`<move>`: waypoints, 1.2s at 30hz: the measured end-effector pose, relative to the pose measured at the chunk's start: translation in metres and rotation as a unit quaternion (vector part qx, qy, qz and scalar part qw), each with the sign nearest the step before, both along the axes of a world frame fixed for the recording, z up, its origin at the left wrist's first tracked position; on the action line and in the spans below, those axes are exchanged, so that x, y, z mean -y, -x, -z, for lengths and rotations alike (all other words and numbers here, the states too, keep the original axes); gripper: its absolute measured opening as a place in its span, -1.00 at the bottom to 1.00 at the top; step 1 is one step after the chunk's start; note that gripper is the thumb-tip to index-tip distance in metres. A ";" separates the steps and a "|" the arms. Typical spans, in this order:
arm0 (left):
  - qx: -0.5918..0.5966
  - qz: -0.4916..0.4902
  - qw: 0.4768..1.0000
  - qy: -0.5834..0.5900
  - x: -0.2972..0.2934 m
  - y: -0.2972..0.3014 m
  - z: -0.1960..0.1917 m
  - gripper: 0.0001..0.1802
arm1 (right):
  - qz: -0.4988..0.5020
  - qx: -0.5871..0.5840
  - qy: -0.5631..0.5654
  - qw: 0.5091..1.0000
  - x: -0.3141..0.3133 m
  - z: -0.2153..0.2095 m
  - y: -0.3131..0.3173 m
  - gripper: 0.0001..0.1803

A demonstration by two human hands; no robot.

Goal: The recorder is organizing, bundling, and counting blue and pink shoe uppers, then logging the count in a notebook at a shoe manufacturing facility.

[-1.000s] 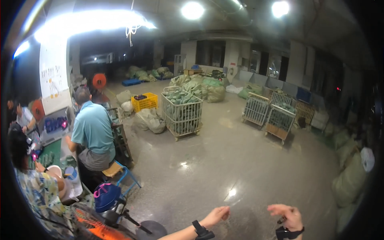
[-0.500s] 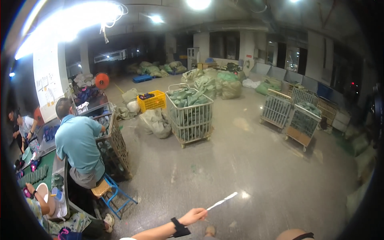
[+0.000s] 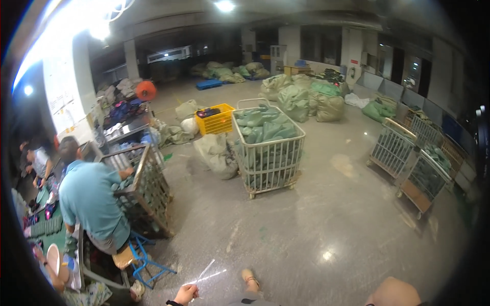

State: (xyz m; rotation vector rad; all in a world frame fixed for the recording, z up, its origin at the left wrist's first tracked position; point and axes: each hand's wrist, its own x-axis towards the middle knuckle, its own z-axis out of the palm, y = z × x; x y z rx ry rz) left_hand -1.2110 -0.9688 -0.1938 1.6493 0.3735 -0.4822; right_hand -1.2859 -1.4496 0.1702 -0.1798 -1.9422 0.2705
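Near the lower edge of the view, left of the person's own sandalled foot point(image 3: 249, 278), the left hand point(image 3: 186, 295) has its fingers folded narrow around a white strip point(image 3: 211, 275), whose thin pale lengths cross above the knuckles; whether it is one bent piece or two cannot be told. At the lower right, a rounded patch of bare skin is probably the right hand point(image 3: 393, 292), but no fingers show, so what they do cannot be told. The step in hand looks to be simply holding the strip over the floor, away from any container; handling it further would seem to call for a firm pinch, since it is so slender. Ahead stands a pale wheeled cage cart point(image 3: 274, 141), heaped to its rim with grey-green pieces point(image 3: 268, 125). Behind it and to the left, a yellow crate point(image 3: 218, 123) carries dark items on top, beside pale sacks. A brown slatted bin point(image 3: 153, 196) with more grey-green pieces stands beside a co-worker in a blue shirt point(image 3: 92, 199). Far right are two smaller wheeled carts point(image 3: 392, 148), the nearer one also holding grey-green pieces. On the left bench, a white bowl's point(image 3: 53, 257) contents are too small to tell.
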 end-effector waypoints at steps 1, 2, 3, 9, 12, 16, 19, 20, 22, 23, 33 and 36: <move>0.020 0.026 0.998 -0.044 0.020 -0.024 -0.022 -0.74 | 0.014 -0.011 -0.004 1.000 0.003 0.000 -0.022 -0.72; 0.047 0.044 0.994 -0.088 0.031 -0.051 -0.036 -0.78 | 0.020 -0.017 -0.009 1.000 0.005 -0.002 -0.045 -0.72; 0.055 0.045 0.994 -0.088 0.025 -0.087 -0.022 -0.78 | 0.014 -0.020 -0.017 1.000 0.004 -0.006 -0.070 -0.72; 0.121 0.146 0.979 -0.073 0.102 -0.341 -0.027 -0.69 | -0.015 -0.058 -0.031 0.998 0.016 -0.025 -0.224 -0.73; 0.136 0.229 0.963 -0.043 0.150 -0.440 -0.045 -0.70 | -0.026 -0.087 -0.055 0.994 0.017 -0.020 -0.302 -0.73; 0.143 0.284 0.948 -0.012 0.168 -0.549 -0.072 -0.69 | -0.027 -0.126 -0.086 0.988 0.022 -0.005 -0.412 -0.73; 0.197 0.285 0.938 0.010 0.182 -0.617 -0.057 -0.68 | -0.075 -0.168 -0.100 0.978 0.031 0.011 -0.514 -0.74; 0.216 0.295 0.930 -0.022 0.183 -0.638 -0.060 -0.68 | -0.097 -0.186 -0.108 0.972 0.032 0.019 -0.556 -0.74; 0.188 0.249 0.950 0.008 0.177 -0.672 -0.055 -0.68 | -0.126 -0.218 -0.123 0.960 0.030 0.028 -0.630 -0.74; 0.168 0.226 0.959 0.042 0.180 -0.696 -0.053 -0.68 | -0.124 -0.228 -0.133 0.957 0.029 0.027 -0.664 -0.74; 0.170 -0.181 0.963 0.102 0.034 -0.778 -0.003 -0.81 | 0.354 -0.458 0.491 0.651 -0.135 0.143 -1.064 -0.68; 0.114 -0.198 0.969 0.099 0.015 -0.798 0.030 -0.62 | 0.439 -0.194 0.669 0.567 -0.230 0.285 -1.141 -0.71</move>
